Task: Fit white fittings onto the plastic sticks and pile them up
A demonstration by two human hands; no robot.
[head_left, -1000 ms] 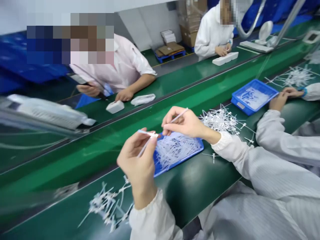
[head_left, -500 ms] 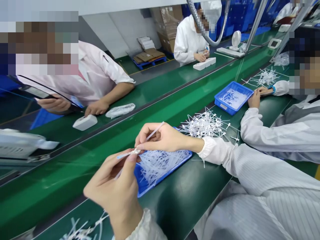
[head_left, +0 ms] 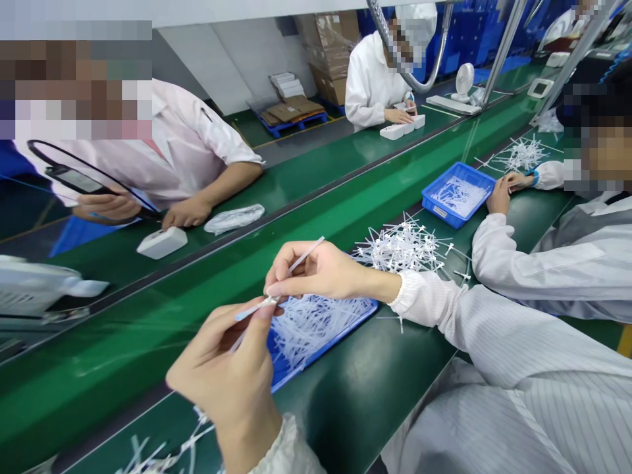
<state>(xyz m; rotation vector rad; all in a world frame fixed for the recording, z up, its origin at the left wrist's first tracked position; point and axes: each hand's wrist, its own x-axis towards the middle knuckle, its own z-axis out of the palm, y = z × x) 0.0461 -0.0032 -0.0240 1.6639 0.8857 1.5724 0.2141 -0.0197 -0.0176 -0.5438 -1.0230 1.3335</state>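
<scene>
My left hand (head_left: 232, 368) is closed, pinching a small white fitting (head_left: 269, 300) between thumb and fingertips. Thin whitish strips stick out of this grip. From the other side my right hand (head_left: 320, 270) meets it, closed on a thin translucent plastic strip (head_left: 311, 249) whose free end points up and right. The fingertips of both hands touch or nearly touch at the fitting, hiding how strip and fitting join. Below them lies a blue tray (head_left: 301, 370) holding many loose strips (head_left: 316, 322).
A heap of strips with white fittings (head_left: 402, 247) lies beyond my right wrist; more pieces (head_left: 148, 457) lie at lower left. A co-worker's hands (head_left: 506, 191) are at another blue tray (head_left: 429, 205). Across the green bench, a person's hand (head_left: 187, 212) is by a white plastic block (head_left: 162, 242).
My hands keep the same grip, with only a slight shift at the fingertips. The view has moved a little. Across the bench, the person's handheld device is raised slightly.
</scene>
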